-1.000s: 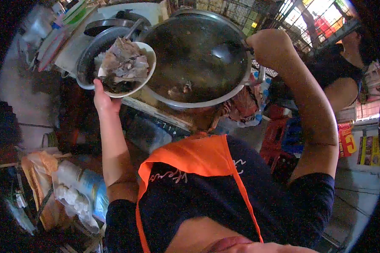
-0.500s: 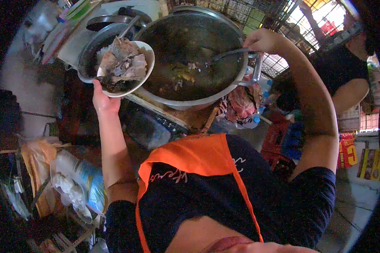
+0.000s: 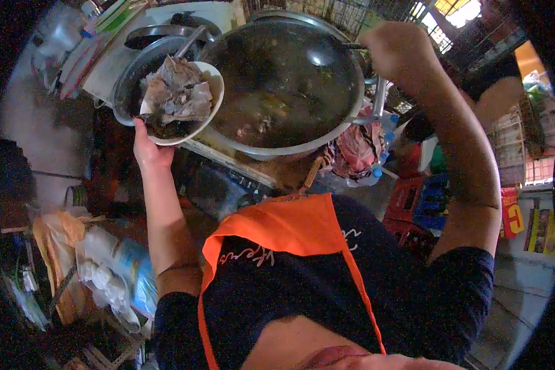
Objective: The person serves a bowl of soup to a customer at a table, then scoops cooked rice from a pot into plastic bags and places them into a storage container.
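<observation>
My left hand (image 3: 153, 153) grips a white bowl (image 3: 217, 94) by its near edge. The bowl is tilted and heaped with greyish chunks of cooked meat (image 3: 180, 92). To its right stands a large metal pot (image 3: 277, 149) of dark, steaming broth, with some pieces showing in the liquid. At the pot's far right rim, my right hand (image 3: 402, 54) is closed around the handle of a ladle (image 3: 354, 45). A bright metallic glint shows near the handle's end, over the broth; the rest of the ladle is hard to make out.
A smaller metal pot (image 3: 124, 92) with a handled utensil stands behind the bowl. Right of the large pot lies a plastic bag (image 3: 359, 151) with reddish contents, near red crates (image 3: 404, 196). Bagged goods (image 3: 114, 271) sit at lower left. Another person's arm (image 3: 502, 102) is at upper right.
My right hand has moved up and away from me, raising the ladle's handle toward the pot's far right rim. My left hand and the bowl have barely moved.
</observation>
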{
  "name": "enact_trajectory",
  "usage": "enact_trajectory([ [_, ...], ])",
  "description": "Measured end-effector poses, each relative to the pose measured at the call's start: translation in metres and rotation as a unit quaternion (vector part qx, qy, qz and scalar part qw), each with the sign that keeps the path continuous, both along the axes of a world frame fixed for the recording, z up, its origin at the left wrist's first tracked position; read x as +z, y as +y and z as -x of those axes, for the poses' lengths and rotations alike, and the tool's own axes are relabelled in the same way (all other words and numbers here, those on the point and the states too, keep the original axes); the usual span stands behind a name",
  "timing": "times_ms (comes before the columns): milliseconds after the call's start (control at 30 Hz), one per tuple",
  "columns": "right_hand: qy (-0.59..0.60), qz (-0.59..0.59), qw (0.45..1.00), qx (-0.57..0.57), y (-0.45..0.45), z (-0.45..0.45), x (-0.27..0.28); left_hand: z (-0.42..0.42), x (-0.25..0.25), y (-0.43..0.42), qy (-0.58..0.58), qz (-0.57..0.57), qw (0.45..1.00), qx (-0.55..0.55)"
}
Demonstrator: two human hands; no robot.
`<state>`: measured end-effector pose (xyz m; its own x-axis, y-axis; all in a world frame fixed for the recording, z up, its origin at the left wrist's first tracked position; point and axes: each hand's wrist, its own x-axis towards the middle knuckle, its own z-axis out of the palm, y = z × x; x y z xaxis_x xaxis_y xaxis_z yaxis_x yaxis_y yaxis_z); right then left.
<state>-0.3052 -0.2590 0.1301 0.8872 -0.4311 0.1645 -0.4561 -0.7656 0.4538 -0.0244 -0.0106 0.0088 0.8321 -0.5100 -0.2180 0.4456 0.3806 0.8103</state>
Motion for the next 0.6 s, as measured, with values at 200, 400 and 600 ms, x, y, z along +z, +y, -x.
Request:
enact_trajectory([
  [200, 0.047, -0.039, 0.996, -0.066, 0.022, -0.036, -0.033, -0.019, -0.014, 0.002, -0.006, 0.006, 1.0, -0.021],
  [400, -0.008, -0.179, 0.98, -0.085, 0.017, -0.049, -0.068, -0.03, -0.016, 0.0, 0.032, 0.015, 0.999, -0.029],
  [600, -0.072, -0.515, 0.846, -0.112, -0.031, -0.04, -0.098, -0.043, -0.027, 0.001, 0.026, 0.012, 0.999, -0.041],
])
